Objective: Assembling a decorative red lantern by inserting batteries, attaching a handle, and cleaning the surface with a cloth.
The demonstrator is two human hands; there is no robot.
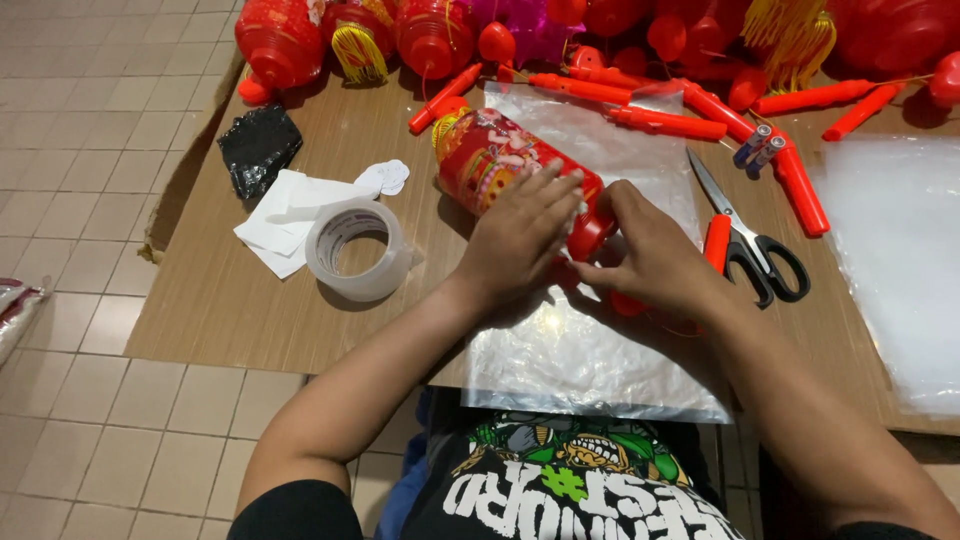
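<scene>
A red plastic lantern (487, 157) with a printed picture on its side lies on a clear plastic bag (590, 355) on the brown board (240, 300). My left hand (520, 235) rests flat over the lantern's near end. My right hand (650, 255) grips the lantern's red base from the right, fingers curled on it. A red handle piece (628, 303) shows just under my right hand.
A roll of clear tape (357, 250) sits on white paper scraps (290, 215) at left, beside a black crumpled bag (258, 146). Scissors (745, 240) lie at right. Red sticks (665, 122), two small batteries (757, 147), more lanterns (280, 40) and a clear bag stack (895, 260) surround.
</scene>
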